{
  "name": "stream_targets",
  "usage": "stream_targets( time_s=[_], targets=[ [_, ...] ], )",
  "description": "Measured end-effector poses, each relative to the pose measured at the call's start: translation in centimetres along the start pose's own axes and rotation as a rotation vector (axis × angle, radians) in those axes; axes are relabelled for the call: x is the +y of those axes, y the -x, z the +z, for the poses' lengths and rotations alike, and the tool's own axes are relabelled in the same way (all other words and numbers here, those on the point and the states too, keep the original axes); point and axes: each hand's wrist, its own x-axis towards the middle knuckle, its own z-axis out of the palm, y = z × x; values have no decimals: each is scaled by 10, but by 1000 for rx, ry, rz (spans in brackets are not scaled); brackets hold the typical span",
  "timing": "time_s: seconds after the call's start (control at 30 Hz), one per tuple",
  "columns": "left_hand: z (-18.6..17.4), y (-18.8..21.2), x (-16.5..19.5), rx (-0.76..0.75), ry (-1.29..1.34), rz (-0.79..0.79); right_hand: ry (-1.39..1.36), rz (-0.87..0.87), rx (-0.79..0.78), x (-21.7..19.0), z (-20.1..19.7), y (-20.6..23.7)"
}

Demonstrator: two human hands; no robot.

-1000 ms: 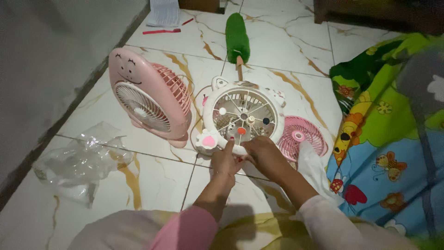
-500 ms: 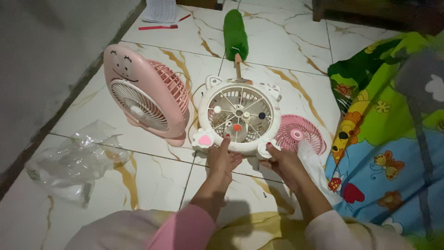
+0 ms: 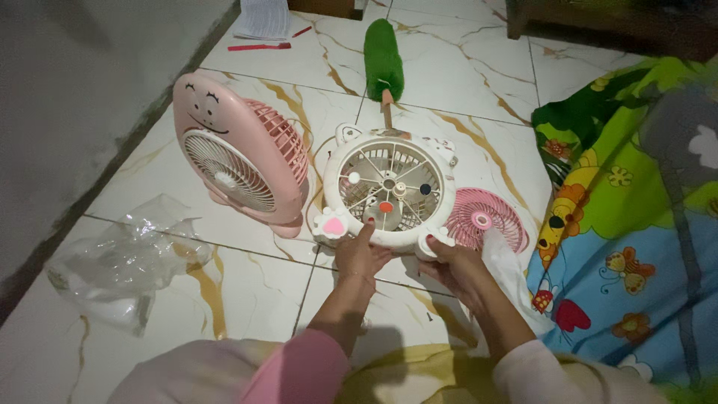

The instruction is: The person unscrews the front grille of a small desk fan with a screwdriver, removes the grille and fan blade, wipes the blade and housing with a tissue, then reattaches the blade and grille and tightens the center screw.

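Head view | left hand (image 3: 359, 254) fingers touch white fan (image 3: 390, 196), released | right hand (image 3: 458, 265) fingers grasping its lower rim

The floor (image 3: 464, 82) is white marble-look tile with gold veins. On it stand a pink fan (image 3: 235, 161) and, just beside it, a white fan (image 3: 389, 191). A pink grille (image 3: 486, 217) lies to the white fan's right, a green duster (image 3: 384, 52) behind it, a crumpled plastic bag (image 3: 120, 262) near the wall, and a bright blanket (image 3: 628, 224) at the right.
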Motion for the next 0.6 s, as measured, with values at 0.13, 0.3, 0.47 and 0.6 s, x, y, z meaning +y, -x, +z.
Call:
stream_targets(
  time_s=[0.13, 0.3, 0.47, 0.6],
  targets=[
    [1, 8, 5, -52, 18, 28, -33, 46, 79, -3, 9, 3],
    [4, 23, 16, -44, -20, 20, 25, -31, 126, -1, 15, 3],
    [7, 31, 20, 7, -103, 7, 34, -44, 124, 3, 9, -3],
    [5, 27, 10, 34, -145, 51, -24, -96, 86, 3, 9, -11]
  ],
)
